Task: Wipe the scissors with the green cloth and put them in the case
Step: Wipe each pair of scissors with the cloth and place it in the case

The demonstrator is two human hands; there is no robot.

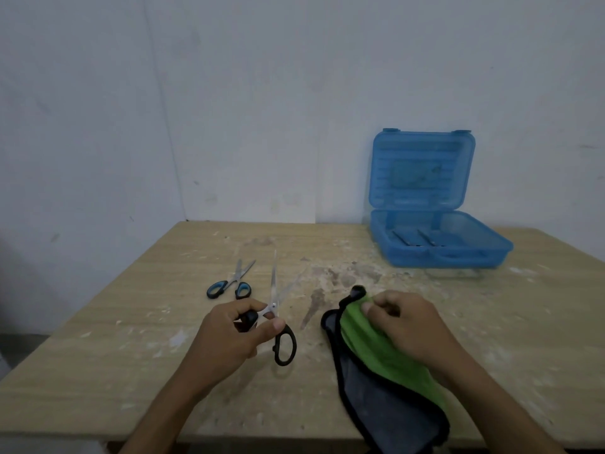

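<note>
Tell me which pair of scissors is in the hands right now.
The black-handled scissors, gripped by the left hand with blades open. The blue-handled scissors lie untouched on the table beyond it.

Two bare forearms were recorded, left hand (235, 335) and right hand (406, 326); no sleeves or jewellery were worn

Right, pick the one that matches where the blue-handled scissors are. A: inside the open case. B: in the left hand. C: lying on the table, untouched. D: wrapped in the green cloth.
C: the blue-handled scissors lie free on the table, while the left hand holds the black-handled scissors.
</note>
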